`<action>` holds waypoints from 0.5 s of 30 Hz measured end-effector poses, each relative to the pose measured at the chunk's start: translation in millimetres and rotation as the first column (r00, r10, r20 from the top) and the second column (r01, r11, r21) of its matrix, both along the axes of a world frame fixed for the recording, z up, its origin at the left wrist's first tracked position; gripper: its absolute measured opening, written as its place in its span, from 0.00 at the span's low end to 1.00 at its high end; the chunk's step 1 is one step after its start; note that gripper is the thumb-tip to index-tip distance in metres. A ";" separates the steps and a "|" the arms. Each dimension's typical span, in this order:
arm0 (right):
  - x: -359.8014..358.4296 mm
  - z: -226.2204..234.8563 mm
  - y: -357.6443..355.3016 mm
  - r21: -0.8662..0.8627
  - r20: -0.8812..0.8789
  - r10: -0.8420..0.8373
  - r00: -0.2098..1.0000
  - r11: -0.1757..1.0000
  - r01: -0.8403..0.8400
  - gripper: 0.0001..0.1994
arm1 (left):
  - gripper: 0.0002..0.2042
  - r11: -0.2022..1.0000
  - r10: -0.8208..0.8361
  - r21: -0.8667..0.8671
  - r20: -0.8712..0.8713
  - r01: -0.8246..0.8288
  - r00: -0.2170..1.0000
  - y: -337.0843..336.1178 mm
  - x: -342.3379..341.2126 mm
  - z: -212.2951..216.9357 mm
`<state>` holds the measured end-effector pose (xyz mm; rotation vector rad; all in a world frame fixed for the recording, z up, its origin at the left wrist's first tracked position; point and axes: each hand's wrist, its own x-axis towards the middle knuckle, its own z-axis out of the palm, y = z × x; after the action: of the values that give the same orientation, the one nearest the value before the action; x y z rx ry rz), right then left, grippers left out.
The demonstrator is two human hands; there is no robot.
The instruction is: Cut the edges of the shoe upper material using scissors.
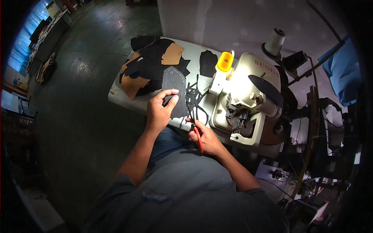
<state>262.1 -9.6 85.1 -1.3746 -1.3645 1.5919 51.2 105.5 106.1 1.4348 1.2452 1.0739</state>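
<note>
My left hand (160, 108) is closed, thumb and fingers pinching a dark grey leather-like piece (175, 81) with a rounded top. The piece stands out over the near edge of the white table. In my right hand (206, 139) is a pair of red-handled scissors (198, 138), their dark blades pointing up beside the piece's lower right corner. Whether the blades touch the piece is too small to tell. Just beyond the scissors lies a tangle of thin black strips (194, 97).
A pile of black and tan pieces (134, 85) covers the left of the white table (116, 93). Another black piece (208, 63) lies farther back. On the right stands a lit cream sewing machine (248, 85) with a yellow container (225, 61) and a white thread cone (275, 42).
</note>
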 end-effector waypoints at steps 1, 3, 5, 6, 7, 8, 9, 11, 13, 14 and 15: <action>-0.3 5.2 0.6 -0.008 0.107 -0.012 0.994 1.000 0.013 0.33 | 0.12 0.993 -0.015 0.116 0.012 0.013 1.000 1.5 1.8 3.6; -1.7 0.7 0.1 -0.002 0.131 -0.087 0.988 0.996 0.088 0.34 | 0.16 0.972 -0.039 0.233 0.055 0.025 0.998 3.0 4.6 9.8; -0.7 -6.2 0.1 0.022 0.128 -0.192 0.973 0.981 0.191 0.32 | 0.17 0.965 -0.066 0.256 0.059 0.049 0.996 2.9 6.7 19.1; 1.2 -12.0 0.2 0.021 0.129 -0.193 0.973 0.981 0.191 0.32 | 0.18 0.958 -0.096 0.278 0.063 0.075 0.993 3.1 7.6 22.9; 2.8 -18.4 0.1 0.004 0.065 -0.212 0.975 0.977 0.213 0.32 | 0.18 0.958 -0.097 0.277 0.064 0.075 0.993 3.1 5.7 26.4; 4.2 -22.8 -0.5 -0.015 0.000 -0.232 0.973 0.973 0.232 0.32 | 0.19 0.959 -0.138 0.244 -0.047 0.146 0.989 3.4 1.8 29.6; 4.7 -24.2 -1.2 0.023 -0.010 -0.223 0.975 0.974 0.223 0.30 | 0.19 0.956 -0.180 0.203 -0.157 0.210 0.971 3.5 -0.7 31.0; 3.7 -30.4 -1.8 -0.004 -0.076 -0.251 0.965 0.968 0.251 0.30 | 0.19 0.965 -0.158 0.191 -0.114 0.178 0.981 2.3 2.0 27.9; 1.9 -27.3 -0.8 -0.032 -0.141 -0.279 0.950 0.960 0.277 0.29 | 0.19 0.973 -0.136 0.177 -0.072 0.146 0.988 1.8 5.1 23.5; 2.0 -23.6 -1.0 0.010 -0.111 -0.251 0.962 0.967 0.254 0.29 | 0.19 0.972 -0.123 0.200 -0.025 0.125 0.992 1.5 6.5 21.4; 1.9 -20.2 -1.2 0.052 -0.079 -0.225 0.971 0.972 0.230 0.29 | 0.20 0.970 -0.112 0.222 0.024 0.104 0.993 1.6 7.4 19.3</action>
<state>264.0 -10.8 64.8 -1.3697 -1.1578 1.4230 58.7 107.1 125.4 1.6231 1.0344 1.1864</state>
